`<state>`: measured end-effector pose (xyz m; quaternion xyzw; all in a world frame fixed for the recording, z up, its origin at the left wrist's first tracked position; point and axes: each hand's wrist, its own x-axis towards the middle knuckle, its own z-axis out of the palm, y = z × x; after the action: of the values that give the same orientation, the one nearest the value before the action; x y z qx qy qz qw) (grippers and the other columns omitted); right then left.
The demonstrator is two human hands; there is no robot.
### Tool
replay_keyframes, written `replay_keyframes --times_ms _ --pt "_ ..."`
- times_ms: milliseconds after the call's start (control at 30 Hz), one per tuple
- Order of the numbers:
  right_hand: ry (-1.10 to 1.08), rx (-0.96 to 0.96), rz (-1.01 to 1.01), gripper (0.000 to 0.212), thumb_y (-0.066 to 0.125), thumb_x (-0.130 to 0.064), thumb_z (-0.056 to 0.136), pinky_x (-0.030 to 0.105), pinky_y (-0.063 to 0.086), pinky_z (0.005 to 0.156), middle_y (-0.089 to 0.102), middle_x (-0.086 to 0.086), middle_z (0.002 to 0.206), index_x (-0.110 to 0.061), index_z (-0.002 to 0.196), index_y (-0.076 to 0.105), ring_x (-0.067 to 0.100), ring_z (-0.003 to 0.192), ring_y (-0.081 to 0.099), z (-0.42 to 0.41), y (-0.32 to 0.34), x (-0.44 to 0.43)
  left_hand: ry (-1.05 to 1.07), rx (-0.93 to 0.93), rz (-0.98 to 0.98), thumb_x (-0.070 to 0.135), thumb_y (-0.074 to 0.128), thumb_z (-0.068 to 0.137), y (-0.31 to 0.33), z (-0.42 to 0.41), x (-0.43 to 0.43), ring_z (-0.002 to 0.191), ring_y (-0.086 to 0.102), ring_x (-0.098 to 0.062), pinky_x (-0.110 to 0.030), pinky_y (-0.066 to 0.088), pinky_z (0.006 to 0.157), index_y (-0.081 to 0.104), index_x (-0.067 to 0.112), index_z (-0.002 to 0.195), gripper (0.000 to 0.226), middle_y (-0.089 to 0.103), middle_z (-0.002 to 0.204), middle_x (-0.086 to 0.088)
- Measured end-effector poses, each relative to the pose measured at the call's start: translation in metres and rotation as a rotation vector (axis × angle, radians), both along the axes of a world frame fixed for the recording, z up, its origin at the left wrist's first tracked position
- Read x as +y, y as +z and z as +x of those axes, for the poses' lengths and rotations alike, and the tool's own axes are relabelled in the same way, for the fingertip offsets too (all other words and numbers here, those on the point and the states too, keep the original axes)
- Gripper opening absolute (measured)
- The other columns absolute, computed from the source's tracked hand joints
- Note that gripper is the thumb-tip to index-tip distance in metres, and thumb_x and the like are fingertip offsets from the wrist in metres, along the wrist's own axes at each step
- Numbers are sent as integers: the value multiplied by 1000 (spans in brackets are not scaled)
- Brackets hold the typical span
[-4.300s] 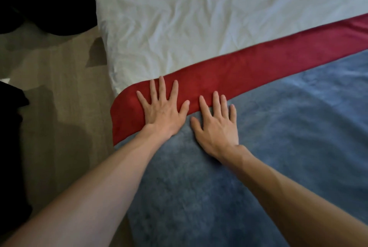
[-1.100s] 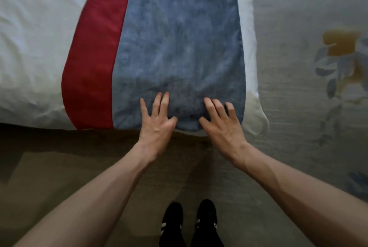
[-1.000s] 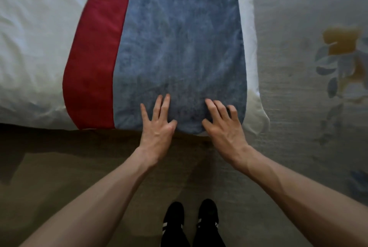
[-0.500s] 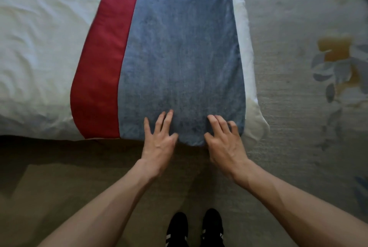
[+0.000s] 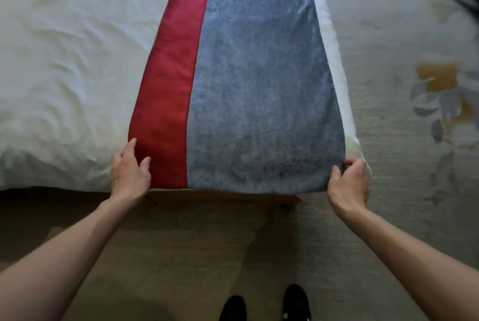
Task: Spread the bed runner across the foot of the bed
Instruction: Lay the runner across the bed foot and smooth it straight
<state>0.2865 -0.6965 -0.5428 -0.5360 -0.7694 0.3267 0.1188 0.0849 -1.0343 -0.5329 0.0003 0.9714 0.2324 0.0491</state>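
In the head view the bed runner (image 5: 259, 87), a broad blue cloth with a red band (image 5: 168, 74) down one side, lies flat across the bed (image 5: 64, 48) and runs straight away from the person, its near end hanging over the mattress edge between the two hands. The left grip (image 5: 131, 170) sits at the red corner: the thumb lies on the red band and the forefinger points along its outer edge, with white bedding just outside it. Whether it actually pinches the cloth cannot be told. The right grip (image 5: 348, 180) is narrow, fingers curled and nipping the blue corner, with a strip of white bedding just beyond it and the patterned carpet (image 5: 427, 87) further out to that side. The spreading looks nearly done, and the step in hand seems to be squaring the near end. The next move probably calls for an even tug from both corners together, so the hem hangs level and the red band stays straight, since a stronger pull on one side would skew it. Below the grips are the plain floor (image 5: 181, 243) and the person's dark shoes (image 5: 264, 305). No container shows here.
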Motion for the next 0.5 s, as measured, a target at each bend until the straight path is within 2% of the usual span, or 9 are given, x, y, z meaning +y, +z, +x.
replay_keyframes --times_ms 67,167,300,500 --pt "-67 3 -26 24 52 -22 94 43 42 88 61 16 109 -10 113 45 36 101 57 -4 1 0 27 -9 101 16 55 93 -1 -3 -6 122 45 -37 -47 36 105 34 11 141 53 46 133 -22" --pt "-139 -4 -24 23 52 -21 94 32 36 77 64 19 108 -9 114 52 36 100 58 -8 0 -1 178 -14 228 19 56 93 0 -11 -10 112 55 -35 -45 43 97 41 6 133 45 58 122 -18" --pt "-166 -47 -36 15 59 -21 90 34 43 78 69 19 99 -7 92 67 35 93 62 -9 -1 1 200 -1 202 22 56 93 -5 -22 -17 99 61 -36 -40 45 86 65 -2 109 30 67 105 -22" --pt "-130 -109 -49 20 62 -22 89 35 44 76 68 21 91 -4 82 68 37 90 61 -6 -5 7 203 -50 219 20 64 88 -16 -22 -23 91 64 -34 -39 48 83 70 -3 98 26 70 96 -21"
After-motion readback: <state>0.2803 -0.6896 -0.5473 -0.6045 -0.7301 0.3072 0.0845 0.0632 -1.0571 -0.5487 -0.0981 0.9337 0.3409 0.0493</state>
